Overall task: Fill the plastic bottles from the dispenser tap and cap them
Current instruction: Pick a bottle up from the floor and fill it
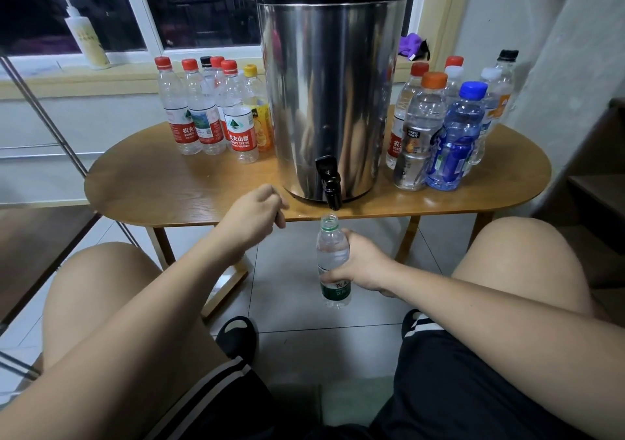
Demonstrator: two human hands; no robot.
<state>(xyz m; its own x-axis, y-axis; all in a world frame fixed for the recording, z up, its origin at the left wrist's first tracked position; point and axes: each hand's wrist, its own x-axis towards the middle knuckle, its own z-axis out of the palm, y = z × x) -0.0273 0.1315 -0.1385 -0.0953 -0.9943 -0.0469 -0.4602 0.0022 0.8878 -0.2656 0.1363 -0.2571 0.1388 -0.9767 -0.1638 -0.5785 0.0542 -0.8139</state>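
R hand [358,263] grips the uncapped bottle [333,260] just below the tap [329,182], under the tabletop [169,182] edge. Bring its mouth right under the spout & keep it straight. L hand [253,213] fingers are curled; can't tell if they hold anything.

Right hand [360,263]: grips an uncapped green-labelled bottle [329,252], upright, its mouth just under the tap.
Left hand [255,213]: fingers curled, over the table's front edge; whether it holds anything cannot be told.
Tap [329,182]: black, low on the steel dispenser [331,94].
Table [152,186]: oval, wooden, bearing the dispenser.
Left group [206,118]: capped bottles, mostly red caps.
Right group [446,132]: capped bottles, mixed caps.
Windowsill: pump bottle [86,37].
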